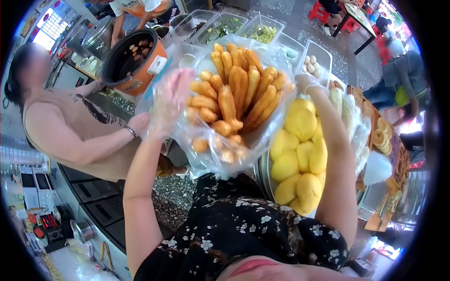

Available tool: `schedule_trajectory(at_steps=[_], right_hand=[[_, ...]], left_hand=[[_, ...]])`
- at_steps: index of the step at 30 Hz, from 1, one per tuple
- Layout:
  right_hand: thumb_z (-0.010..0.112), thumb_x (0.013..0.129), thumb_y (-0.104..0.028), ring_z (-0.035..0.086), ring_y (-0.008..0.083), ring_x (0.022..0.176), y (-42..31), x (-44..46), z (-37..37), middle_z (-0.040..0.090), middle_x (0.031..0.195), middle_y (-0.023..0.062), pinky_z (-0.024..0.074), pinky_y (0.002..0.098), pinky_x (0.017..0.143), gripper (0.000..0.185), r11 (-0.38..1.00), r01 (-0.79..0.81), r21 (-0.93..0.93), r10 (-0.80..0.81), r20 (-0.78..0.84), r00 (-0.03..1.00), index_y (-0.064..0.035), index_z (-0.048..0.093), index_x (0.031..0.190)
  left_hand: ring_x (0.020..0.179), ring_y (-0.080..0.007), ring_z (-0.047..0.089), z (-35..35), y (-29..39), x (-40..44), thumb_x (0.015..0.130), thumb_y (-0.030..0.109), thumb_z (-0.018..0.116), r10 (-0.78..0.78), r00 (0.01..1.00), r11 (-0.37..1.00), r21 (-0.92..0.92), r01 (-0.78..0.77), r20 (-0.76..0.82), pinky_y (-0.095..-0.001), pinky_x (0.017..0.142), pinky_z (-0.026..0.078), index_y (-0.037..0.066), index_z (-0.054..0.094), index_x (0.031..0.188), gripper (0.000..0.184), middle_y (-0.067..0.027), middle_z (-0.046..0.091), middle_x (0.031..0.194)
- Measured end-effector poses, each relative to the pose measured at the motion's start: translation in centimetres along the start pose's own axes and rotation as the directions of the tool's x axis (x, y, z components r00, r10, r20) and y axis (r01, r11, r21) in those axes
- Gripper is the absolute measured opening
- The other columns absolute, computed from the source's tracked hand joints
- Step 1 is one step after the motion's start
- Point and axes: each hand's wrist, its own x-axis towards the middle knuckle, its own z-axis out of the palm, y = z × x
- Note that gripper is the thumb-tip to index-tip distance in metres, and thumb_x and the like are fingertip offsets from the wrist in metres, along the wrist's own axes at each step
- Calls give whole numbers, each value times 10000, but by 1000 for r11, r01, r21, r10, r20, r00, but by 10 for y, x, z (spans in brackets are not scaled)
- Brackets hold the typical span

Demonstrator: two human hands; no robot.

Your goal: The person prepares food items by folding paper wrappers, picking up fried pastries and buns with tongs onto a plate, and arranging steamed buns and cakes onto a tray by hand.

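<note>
A large clear plastic bag (pixel 194 157) full of golden fried dough sticks (pixel 238 86) is held up in front of my body, its mouth facing up. On its left side my left hand (pixel 172 89), blurred and partly behind plastic, is closed on the bag. My right hand (pixel 307 83) grips the bag's right edge; film hides some of its fingers. Below my right forearm sit yellow rounded buns (pixel 300 157) piled in a round metal pan (pixel 266 182), close beside the bag.
At left a person (pixel 70 126) stands near an orange cooker (pixel 133 61) of dark liquid with eggs. Beyond the bag are plastic tubs of greens (pixel 225 28) and a tub of eggs (pixel 311 64). Wrapped food and breads (pixel 382 133) line the right counter. Another person (pixel 145 9) works behind.
</note>
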Motion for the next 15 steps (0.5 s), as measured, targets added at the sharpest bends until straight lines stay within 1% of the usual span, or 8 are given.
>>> schedule_trajectory(at_steps=[3, 5, 7, 9, 10, 13, 14, 15], right_hand=[[608, 789, -229, 566, 323, 1137, 7, 39, 28, 522, 1315, 168, 458, 386, 948, 306, 992, -15, 126, -5, 153, 988, -153, 680, 1077], [608, 791, -235, 565, 325, 1136, -4, 43, 31, 525, 1311, 170, 457, 389, 949, 319, 984, -74, 162, 52, 137, 989, -153, 671, 1092], [608, 793, -240, 565, 326, 1136, -13, 45, 30, 529, 1306, 172, 457, 392, 950, 332, 965, -157, 208, 143, 84, 986, -152, 662, 1108], [608, 794, -246, 565, 328, 1135, -24, 45, 27, 532, 1301, 174, 456, 394, 951, 345, 934, -233, 270, 233, 31, 972, -152, 653, 1123], [608, 795, -249, 565, 329, 1135, -30, 45, 22, 534, 1299, 174, 456, 396, 951, 352, 916, -267, 300, 279, 2, 960, -151, 648, 1131], [609, 798, -257, 565, 331, 1135, -38, 54, 15, 539, 1291, 177, 456, 400, 953, 373, 853, -364, 374, 426, -95, 900, -150, 634, 1154], [609, 799, -260, 565, 332, 1135, -39, 60, 12, 541, 1289, 178, 455, 401, 953, 380, 828, -402, 392, 482, -129, 866, -150, 630, 1162], [609, 800, -263, 564, 333, 1134, -39, 65, 8, 543, 1287, 179, 455, 402, 954, 387, 798, -445, 406, 543, -162, 824, -150, 625, 1170]], left_hand=[[820, -310, 657, 19, -95, 74, 913, 169, 530, 95, 995, 947, 306, -93, 10, -375, 723, 509, 58, 645, 1000, 182, -162, 675, 876], [873, -330, 647, 52, -161, 120, 883, 199, 535, 39, 988, 959, 273, -78, 146, -424, 769, 501, 93, 654, 1010, 204, -159, 678, 929], [963, -334, 634, 97, -221, 162, 882, 180, 548, 93, 942, 895, 387, -222, 324, -414, 831, 493, 79, 669, 1016, 207, -173, 670, 988], [1035, -323, 610, 138, -230, 193, 866, 152, 525, -106, 862, 842, 506, -187, 496, -430, 880, 481, 103, 645, 1073, 243, -177, 642, 1090], [1035, -323, 610, 154, -237, 206, 866, 152, 525, -104, 859, 851, 491, -185, 502, -430, 880, 481, 103, 645, 1073, 243, -177, 642, 1090], [951, -347, 647, 203, -269, 213, 827, 190, 511, -163, 692, 845, 461, -270, 703, -449, 831, 504, 59, 699, 947, 259, -187, 664, 1032], [931, -346, 654, 208, -282, 207, 825, 180, 504, 5, 732, 862, 368, -348, 681, -460, 811, 510, 50, 706, 919, 259, -191, 668, 1016], [943, -349, 651, 214, -287, 213, 830, 231, 513, 9, 679, 861, 340, -379, 734, -452, 814, 510, 45, 707, 920, 284, -197, 669, 1009]])
